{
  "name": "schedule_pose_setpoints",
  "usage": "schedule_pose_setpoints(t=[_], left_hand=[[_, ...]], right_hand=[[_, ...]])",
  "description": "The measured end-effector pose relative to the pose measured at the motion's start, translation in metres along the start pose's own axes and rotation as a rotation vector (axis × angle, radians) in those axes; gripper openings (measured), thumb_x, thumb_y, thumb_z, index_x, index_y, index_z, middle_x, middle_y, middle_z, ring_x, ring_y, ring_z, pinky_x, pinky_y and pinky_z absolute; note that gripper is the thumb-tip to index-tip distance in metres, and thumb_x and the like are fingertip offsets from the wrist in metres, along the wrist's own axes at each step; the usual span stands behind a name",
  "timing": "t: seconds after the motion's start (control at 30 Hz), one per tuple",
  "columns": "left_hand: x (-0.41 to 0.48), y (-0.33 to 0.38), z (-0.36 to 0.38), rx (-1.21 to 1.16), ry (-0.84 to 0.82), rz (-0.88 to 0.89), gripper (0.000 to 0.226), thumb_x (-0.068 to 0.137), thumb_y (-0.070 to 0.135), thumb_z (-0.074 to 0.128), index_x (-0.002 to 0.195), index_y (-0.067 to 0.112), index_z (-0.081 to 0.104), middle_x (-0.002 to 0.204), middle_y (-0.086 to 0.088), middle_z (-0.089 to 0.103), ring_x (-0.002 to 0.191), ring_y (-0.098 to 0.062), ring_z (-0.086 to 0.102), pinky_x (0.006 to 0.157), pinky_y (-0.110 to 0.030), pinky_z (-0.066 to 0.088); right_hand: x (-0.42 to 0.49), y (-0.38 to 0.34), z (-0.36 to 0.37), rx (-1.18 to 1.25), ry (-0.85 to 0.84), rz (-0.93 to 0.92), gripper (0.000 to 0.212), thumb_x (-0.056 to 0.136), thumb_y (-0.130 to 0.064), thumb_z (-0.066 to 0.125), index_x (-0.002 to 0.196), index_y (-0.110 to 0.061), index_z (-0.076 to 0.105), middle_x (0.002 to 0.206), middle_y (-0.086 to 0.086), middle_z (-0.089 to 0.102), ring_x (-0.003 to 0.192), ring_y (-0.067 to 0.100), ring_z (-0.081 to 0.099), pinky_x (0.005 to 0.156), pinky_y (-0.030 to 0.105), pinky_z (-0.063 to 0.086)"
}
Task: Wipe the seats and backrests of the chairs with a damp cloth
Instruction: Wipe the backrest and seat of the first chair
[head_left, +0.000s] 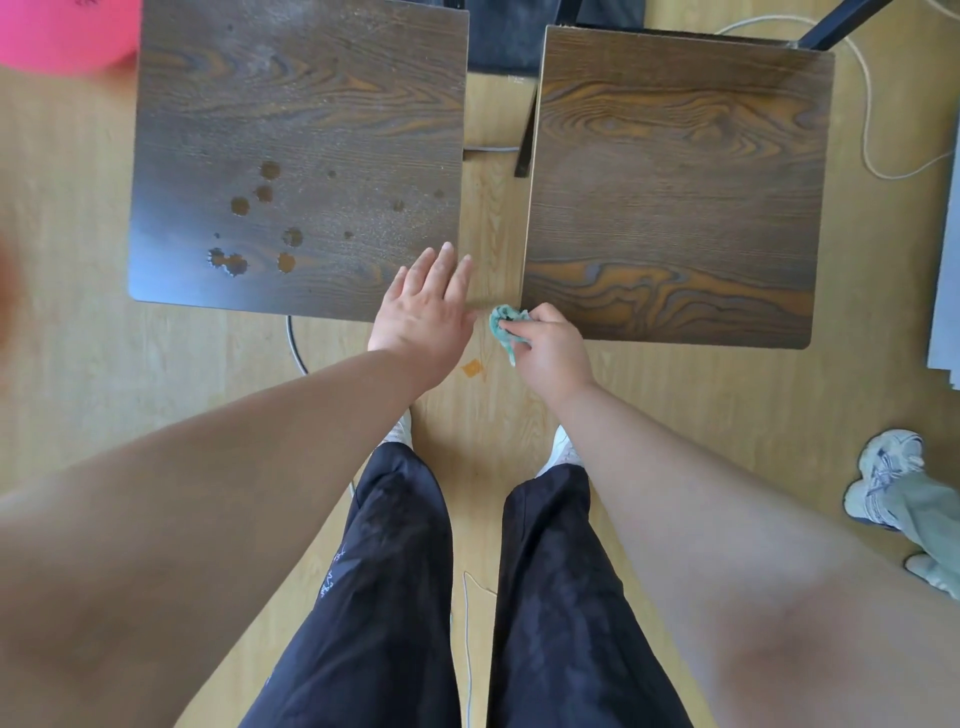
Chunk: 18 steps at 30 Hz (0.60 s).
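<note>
From the head view, looking straight down, two dark wood-grain seats stand side by side with a strip of floor (491, 218) between them. My left grip (423, 306) is spread flat, fingers straight, holding nothing, over the front corner of the left seat (301, 104); I cannot tell whether the palm rests on it or hovers. My right grip (550, 348) is curled tight around the teal cloth (506, 322), which is bunched into a small wad just off the front corner of the right seat (675, 208), over the gap. The left seat carries a cluster of wet spots (260, 223); the right one looks dry. The backrests are barely in view at the top.

The wad is small, so I judge one pass could smear those spots rather than lift them. If I lean my weight on the seat corner, the chair could tip or slide. A cable (296, 348) curls out from under the left seat near my feet and could catch a shoe.
</note>
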<state>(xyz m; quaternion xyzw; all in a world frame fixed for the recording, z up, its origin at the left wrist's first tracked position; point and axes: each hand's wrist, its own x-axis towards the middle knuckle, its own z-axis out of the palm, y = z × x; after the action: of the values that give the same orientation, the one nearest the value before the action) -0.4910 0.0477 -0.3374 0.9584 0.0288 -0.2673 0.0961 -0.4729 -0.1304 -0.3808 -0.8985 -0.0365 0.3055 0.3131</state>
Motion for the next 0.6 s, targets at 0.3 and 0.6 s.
schedule_pose_setpoints(t=[0.3, 0.6], left_hand=[[-0.043, -0.01, -0.055, -0.015, 0.032, -0.05, 0.061, 0.106, 0.038, 0.028, 0.159, 0.017, 0.004, 0.167, -0.005, -0.001, 0.153, -0.023, -0.003, 0.125, -0.041, 0.005], [-0.088, -0.02, -0.18, -0.005, 0.202, -0.006, 0.061, 0.106, 0.037, 0.031, 0.159, 0.017, 0.006, 0.167, -0.006, 0.002, 0.154, -0.023, 0.0, 0.125, -0.043, 0.008]], right_hand=[[-0.034, -0.061, -0.043, 0.324, -0.159, 0.279, 0.037, 0.09, -0.016, 0.067, 0.127, -0.019, 0.066, 0.123, 0.001, 0.068, 0.097, 0.017, 0.069, 0.093, 0.036, 0.056], [-0.068, -0.173, -0.143, 0.074, 0.153, 0.059, 0.034, 0.095, -0.02, 0.062, 0.129, -0.02, 0.065, 0.113, 0.0, 0.055, 0.097, 0.017, 0.054, 0.073, 0.017, 0.044]])
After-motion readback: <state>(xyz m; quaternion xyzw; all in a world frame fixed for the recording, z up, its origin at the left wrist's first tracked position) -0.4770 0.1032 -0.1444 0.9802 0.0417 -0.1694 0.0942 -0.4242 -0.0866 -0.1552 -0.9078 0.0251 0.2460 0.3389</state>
